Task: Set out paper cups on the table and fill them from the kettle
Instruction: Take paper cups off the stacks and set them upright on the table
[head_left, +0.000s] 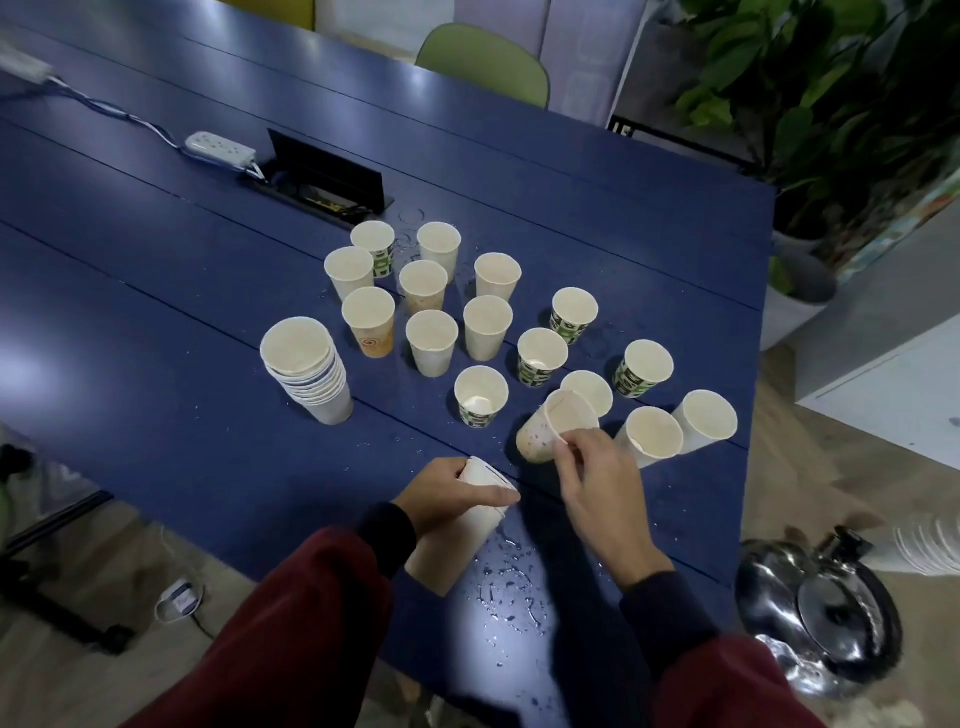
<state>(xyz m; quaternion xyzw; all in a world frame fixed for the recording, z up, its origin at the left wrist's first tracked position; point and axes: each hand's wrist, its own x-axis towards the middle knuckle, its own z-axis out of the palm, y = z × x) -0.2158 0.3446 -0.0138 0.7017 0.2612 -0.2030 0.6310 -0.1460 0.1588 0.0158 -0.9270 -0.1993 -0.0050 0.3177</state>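
Blue planks make up the counter (156, 270), spotted with water droplets (511, 592) at its near edge, right of and nearer than the nested cup stack (306, 369). Beyond that stack lie a white power strip (221, 149) and an open socket box (324, 179). Farther right behind them are a green chair (483, 62) and a leafy plant (831, 88).

Right of the stack some fifteen paper cups (431, 343) stand upright, close together. Two show something pale at the bottom; whether any holds water I cannot tell. Nearer than the stack, the left grip (447, 496) is wrapped round a sleeve of nested cups (457, 540) lying on its side. Right again, the right grip (597, 483) pinches the rim of a speckled cup (545, 431), which is tilted. A steel kettle (821, 608) sits on the floor, far right of the stack, off the counter's corner.

Bare counter spreads left of the stack. At the right edge two cups stand close to the drop.
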